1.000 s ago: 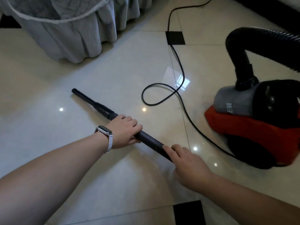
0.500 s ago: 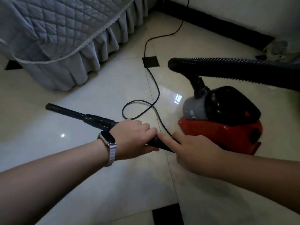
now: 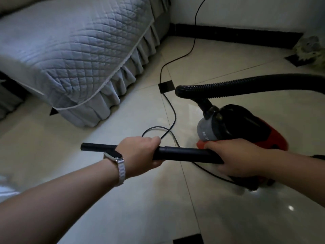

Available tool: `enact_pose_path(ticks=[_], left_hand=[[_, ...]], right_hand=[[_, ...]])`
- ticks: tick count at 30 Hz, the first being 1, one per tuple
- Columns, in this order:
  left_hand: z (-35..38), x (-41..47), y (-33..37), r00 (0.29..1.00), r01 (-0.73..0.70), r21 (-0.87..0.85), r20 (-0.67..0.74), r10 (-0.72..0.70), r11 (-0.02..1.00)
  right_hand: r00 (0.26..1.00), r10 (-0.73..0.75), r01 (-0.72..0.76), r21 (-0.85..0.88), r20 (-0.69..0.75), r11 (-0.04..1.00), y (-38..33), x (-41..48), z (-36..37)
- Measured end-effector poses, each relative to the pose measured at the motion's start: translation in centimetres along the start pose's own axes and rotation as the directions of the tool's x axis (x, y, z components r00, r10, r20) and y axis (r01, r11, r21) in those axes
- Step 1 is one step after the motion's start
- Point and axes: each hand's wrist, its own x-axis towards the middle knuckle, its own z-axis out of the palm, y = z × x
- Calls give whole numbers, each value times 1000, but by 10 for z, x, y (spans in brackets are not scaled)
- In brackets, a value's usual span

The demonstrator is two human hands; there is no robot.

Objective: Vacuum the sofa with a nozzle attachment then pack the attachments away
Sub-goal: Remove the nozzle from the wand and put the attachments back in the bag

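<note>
A black vacuum tube [image 3: 182,153] is held level above the floor by both hands. My left hand [image 3: 140,150], with a watch on its wrist, grips the tube near its middle; the thinner end sticks out to the left. My right hand [image 3: 235,155] grips the thicker right end. Behind the right hand sits the red and black vacuum cleaner [image 3: 246,131], its ribbed black hose [image 3: 246,85] arching off to the right. The sofa [image 3: 70,50], under a quilted grey cover with a frilled skirt, fills the upper left.
A black power cord [image 3: 173,110] loops across the glossy tiled floor [image 3: 140,208] from the wall to the vacuum, passing under the tube. A dark skirting board [image 3: 237,36] runs along the far wall. A dusty object [image 3: 309,48] lies at the far right.
The tube has come up off the floor and now lies level between my hands. My right hand has closed round its thick end. The view has tilted up, showing more of the sofa.
</note>
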Motion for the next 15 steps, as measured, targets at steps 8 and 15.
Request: enact_pose_path(ticks=[8, 15], left_hand=[[-5, 36, 50, 995, -86, -33, -59, 84, 996], [-2, 30, 39, 986, -153, -59, -73, 148, 987]], right_hand=[[999, -37, 35, 190, 6, 981, -37, 21, -5], [999, 28, -20, 189, -38, 982, -51, 16, -1]])
